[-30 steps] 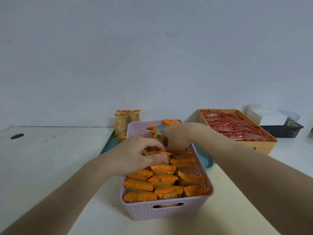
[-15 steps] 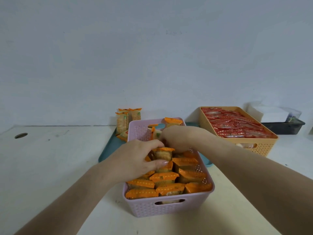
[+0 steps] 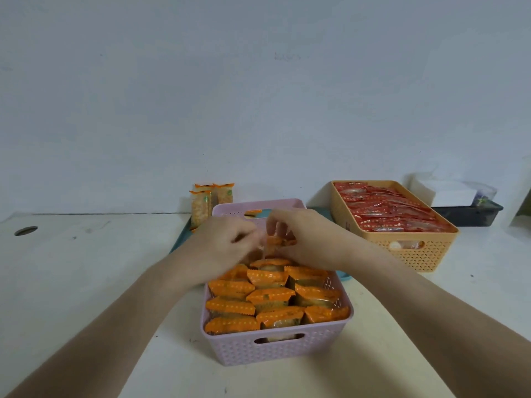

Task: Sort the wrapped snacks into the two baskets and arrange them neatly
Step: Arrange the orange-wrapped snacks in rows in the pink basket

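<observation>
Grip: L hand (image 3: 227, 242) is blurred, fingers curled toward the orange snack (image 3: 277, 242); can't tell if it has hold. R hand (image 3: 310, 239) pinches that snack over the back half of the pink basket (image 3: 275, 351). Risk: the slick wrapper may slip, or go in askew and knock the tightly packed front rows crooked. Room: spare snacks (image 3: 201, 205) stand back-left on the teal tray (image 3: 182, 237). Basket's far rim sits just behind the hands. Red-filled orange basket (image 3: 425, 254) is well apart at right.
</observation>
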Demonstrator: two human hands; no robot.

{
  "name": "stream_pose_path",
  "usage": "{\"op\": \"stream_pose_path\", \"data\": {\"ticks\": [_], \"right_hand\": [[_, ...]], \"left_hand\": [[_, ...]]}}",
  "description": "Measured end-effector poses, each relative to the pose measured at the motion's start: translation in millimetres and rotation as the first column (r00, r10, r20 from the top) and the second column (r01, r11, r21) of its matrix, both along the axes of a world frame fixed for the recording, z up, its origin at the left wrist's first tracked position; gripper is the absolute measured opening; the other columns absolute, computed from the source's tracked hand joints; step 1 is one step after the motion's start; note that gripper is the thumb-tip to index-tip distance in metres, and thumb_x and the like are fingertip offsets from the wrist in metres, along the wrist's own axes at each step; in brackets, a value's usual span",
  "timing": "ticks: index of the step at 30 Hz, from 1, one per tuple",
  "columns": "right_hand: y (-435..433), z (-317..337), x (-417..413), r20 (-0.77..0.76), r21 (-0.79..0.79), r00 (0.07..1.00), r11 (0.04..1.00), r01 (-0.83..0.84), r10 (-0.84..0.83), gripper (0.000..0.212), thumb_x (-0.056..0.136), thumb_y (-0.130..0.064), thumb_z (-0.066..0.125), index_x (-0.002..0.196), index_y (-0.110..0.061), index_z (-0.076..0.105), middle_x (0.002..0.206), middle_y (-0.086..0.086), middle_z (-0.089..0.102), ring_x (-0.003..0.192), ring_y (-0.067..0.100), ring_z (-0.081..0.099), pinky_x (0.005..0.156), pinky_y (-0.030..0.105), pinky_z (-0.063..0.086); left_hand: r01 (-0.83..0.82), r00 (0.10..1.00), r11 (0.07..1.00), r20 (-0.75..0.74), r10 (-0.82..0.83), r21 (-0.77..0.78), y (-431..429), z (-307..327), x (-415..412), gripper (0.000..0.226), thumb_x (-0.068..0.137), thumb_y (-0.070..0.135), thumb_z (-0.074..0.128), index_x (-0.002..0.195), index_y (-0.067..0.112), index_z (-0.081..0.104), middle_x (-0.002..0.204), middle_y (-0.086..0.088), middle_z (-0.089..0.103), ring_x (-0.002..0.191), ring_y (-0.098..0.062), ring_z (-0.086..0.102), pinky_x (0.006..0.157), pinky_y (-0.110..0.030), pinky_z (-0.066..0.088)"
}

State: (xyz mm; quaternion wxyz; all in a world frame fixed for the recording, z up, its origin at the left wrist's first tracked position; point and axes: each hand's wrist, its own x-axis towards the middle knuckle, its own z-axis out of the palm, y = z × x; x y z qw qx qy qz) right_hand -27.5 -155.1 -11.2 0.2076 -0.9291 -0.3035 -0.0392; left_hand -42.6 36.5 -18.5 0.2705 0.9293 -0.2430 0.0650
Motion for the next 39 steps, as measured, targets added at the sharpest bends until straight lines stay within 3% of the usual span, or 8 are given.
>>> {"op": "stream_pose_path", "data": {"ticks": [6, 13, 17, 23, 28, 32, 35, 39], "right_hand": [[-3.5, -3.6, -1.0, 0.006, 0.081, 1.000, 0.997, 0.001, -0.001, 0.032, 0.086, -0.026, 0.067, 0.105, -0.024, 0.041, 0.105, -0.004, 0.058, 0.091, 0.013, 0.059, 0.080, 0.035, 0.055], [-9.5, 1.5, -4.1, -0.164, 0.121, 0.980, 0.988, -0.094, 0.113, 0.053, 0.092, -0.026, 0.063, 0.131, -0.038, 0.030, 0.121, -0.002, 0.058, 0.098, 0.011, 0.063, 0.080, 0.026, 0.055], [-4.6, 0.2, -5.7, -0.195, 0.071, 0.971, 0.989, -0.126, 0.138, 0.071, 0.092, -0.022, 0.063, 0.145, -0.042, 0.019, 0.118, -0.004, 0.067, 0.101, 0.010, 0.063, 0.093, 0.031, 0.052], [-3.8, 5.2, -9.5, -0.162, -0.034, 0.979, 0.991, -0.132, 0.125, 0.033, 0.095, -0.020, 0.056, 0.126, -0.031, 0.058, 0.117, -0.004, 0.067, 0.103, 0.006, 0.062, 0.092, 0.027, 0.054], [-3.8, 4.3, -6.4, -0.149, 0.003, 0.984, 0.995, -0.096, 0.095, 0.028, 0.096, -0.021, 0.051, 0.121, -0.027, 0.061, 0.107, -0.006, 0.069, 0.095, 0.009, 0.065, 0.085, 0.031, 0.056], [-1.5, 9.7, 0.7, -0.111, 0.077, 0.993, 0.996, -0.040, 0.049, 0.028, 0.099, -0.016, 0.045, 0.120, -0.021, 0.062, 0.100, -0.004, 0.072, 0.082, -0.002, 0.064, 0.071, 0.014, 0.052], [1.3, 14.4, 6.2, -0.019, 0.058, 0.999, 0.998, 0.036, -0.035, 0.028, 0.097, -0.010, 0.047, 0.117, -0.022, 0.062, 0.107, 0.000, 0.068, 0.084, 0.005, 0.064, 0.071, 0.017, 0.053], [4.8, 24.1, 18.2, 0.071, -0.082, 0.993, 0.992, 0.099, -0.094, 0.030, 0.093, -0.010, 0.055, 0.119, -0.022, 0.064, 0.113, -0.001, 0.065, 0.096, 0.014, 0.061, 0.082, 0.026, 0.052]], "left_hand": [[0.024, 0.981, 0.992, -0.194, 0.000, 0.120, -14.3, -1.1, 18.9, 0.041, 0.087, 0.034, 0.068, 0.127, 0.030, 0.059, 0.119, 0.010, 0.067, 0.110, -0.005, 0.062, 0.096, -0.033, 0.052], [-0.175, 0.980, 0.983, 0.081, 0.179, -0.063, 10.1, 18.5, 3.4, 0.021, 0.084, 0.025, 0.073, 0.104, 0.031, 0.071, 0.093, 0.018, 0.068, 0.092, -0.002, 0.065, 0.086, -0.029, 0.054], [-0.196, 0.979, 0.980, 0.058, 0.197, -0.022, 30.5, 23.8, -9.9, 0.021, 0.083, 0.023, 0.074, 0.097, 0.037, 0.065, 0.093, 0.017, 0.067, 0.089, -0.005, 0.064, 0.085, -0.035, 0.055], [-0.002, 1.000, 0.980, -0.026, 0.007, 0.200, 24.6, 28.8, -17.9, 0.027, 0.091, 0.024, 0.064, 0.114, 0.038, 0.066, 0.098, 0.035, 0.054, 0.099, -0.001, 0.055, 0.088, -0.026, 0.045], [0.004, 0.998, 0.973, -0.062, 0.010, 0.229, 23.8, 34.3, -7.2, 0.024, 0.095, 0.026, 0.058, 0.114, 0.039, 0.064, 0.100, 0.024, 0.057, 0.100, -0.005, 0.055, 0.086, -0.028, 0.047], [0.060, 0.994, 0.859, -0.112, -0.003, 0.508, 12.4, 23.3, -0.8, 0.026, 0.096, 0.050, 0.044, 0.095, 0.039, 0.067, 0.078, 0.021, 0.061, 0.078, -0.002, 0.055, 0.079, -0.027, 0.046], [0.043, 0.973, 0.896, -0.224, 0.063, 0.442, 10.3, 26.1, 10.5, 0.052, 0.100, 0.050, 0.032, 0.076, 0.017, 0.064, 0.067, 0.005, 0.058, 0.066, -0.008, 0.054, 0.067, -0.027, 0.042], [-0.002, 0.999, 0.919, -0.042, 0.019, 0.394, 12.7, 37.1, 43.6, 0.024, 0.098, 0.025, 0.052, 0.094, 0.022, 0.075, 0.084, 0.009, 0.069, 0.077, -0.005, 0.060, 0.071, -0.025, 0.047]]}}
